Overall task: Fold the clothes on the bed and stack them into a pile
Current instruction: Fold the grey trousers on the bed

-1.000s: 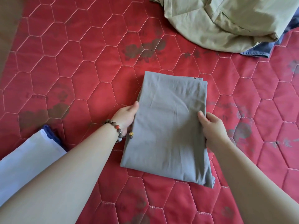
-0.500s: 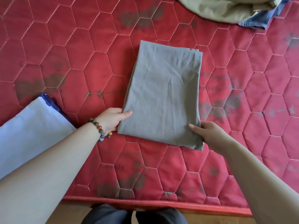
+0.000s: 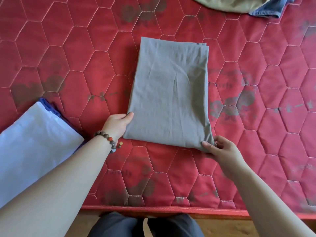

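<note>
Both hands, the left hand (image 3: 118, 124) and right hand (image 3: 220, 149), hold the folded gray cloth (image 3: 171, 93) at its near corners. A white folded pile (image 3: 34, 134) waits left. Unfolded green clothes (image 3: 230, 4) lie far away.

— What do we see apart from the laundry?

— We see a red quilted mattress (image 3: 71, 53), stitched in pale hexagons, with faded dark flower prints and the word "Lovely" in places.

— And along the near side?

— We see the mattress's red piped edge (image 3: 171, 209), then a strip of brown floor (image 3: 220, 226) below it, where our dark grey trousers (image 3: 119, 226) show at the bottom of the view.

— Anything worn?

— A beaded bracelet (image 3: 109, 141) of brown beads, with one orange-red bead.
</note>
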{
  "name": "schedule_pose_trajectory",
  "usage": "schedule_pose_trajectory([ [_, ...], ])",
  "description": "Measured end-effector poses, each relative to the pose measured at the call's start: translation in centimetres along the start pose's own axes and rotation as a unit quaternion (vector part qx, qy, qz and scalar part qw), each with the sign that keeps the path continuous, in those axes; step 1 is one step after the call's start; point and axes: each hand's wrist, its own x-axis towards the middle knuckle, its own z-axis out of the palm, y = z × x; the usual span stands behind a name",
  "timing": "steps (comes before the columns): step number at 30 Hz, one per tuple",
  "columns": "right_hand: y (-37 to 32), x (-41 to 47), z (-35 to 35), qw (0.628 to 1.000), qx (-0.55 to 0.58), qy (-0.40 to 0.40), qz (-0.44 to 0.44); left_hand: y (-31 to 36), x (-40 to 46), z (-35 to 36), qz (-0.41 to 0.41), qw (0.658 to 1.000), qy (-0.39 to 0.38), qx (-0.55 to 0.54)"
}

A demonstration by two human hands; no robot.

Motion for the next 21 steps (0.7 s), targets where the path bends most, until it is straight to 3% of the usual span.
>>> schedule_pose_trajectory([
  [4,0.3,0.1,0.0,0.998,0.015,0.058,0.002,0.2,-0.2,0.8,0.032,0.997,0.051,0.054],
  [6,0.1,-0.1,0.9,0.989,-0.083,0.121,-0.002,0.4,-0.4,1.2,0.056,0.987,0.086,0.125],
  [8,-0.6,-0.4,2.2,0.952,-0.191,0.238,-0.034,1.3,-1.3,1.3,0.073,0.963,0.155,0.207],
  [10,-2.1,-1.2,4.0,0.910,-0.211,0.324,-0.153,2.5,-2.2,1.2,0.120,0.915,0.271,0.273],
  [12,-3.6,-1.3,6.6,0.875,-0.241,0.300,-0.293,3.5,-3.3,2.2,0.239,0.863,0.330,0.299],
  [13,-4.2,-0.8,8.2,0.864,-0.272,0.251,-0.342,3.9,-3.5,3.4,0.307,0.845,0.303,0.315],
  [15,-5.0,0.8,11.1,0.836,-0.357,0.120,-0.399,4.0,-2.9,6.4,0.403,0.823,0.177,0.358],
  [17,-5.2,3.1,12.6,0.781,-0.461,0.028,-0.421,4.1,-1.4,8.5,0.402,0.805,0.077,0.429],
  [20,-4.8,6.9,10.4,0.681,-0.585,0.025,-0.439,3.1,1.8,8.2,0.390,0.723,0.094,0.562],
  [21,-4.8,8.0,8.9,0.664,-0.610,0.046,-0.431,2.6,2.5,7.9,0.394,0.705,0.115,0.579],
])
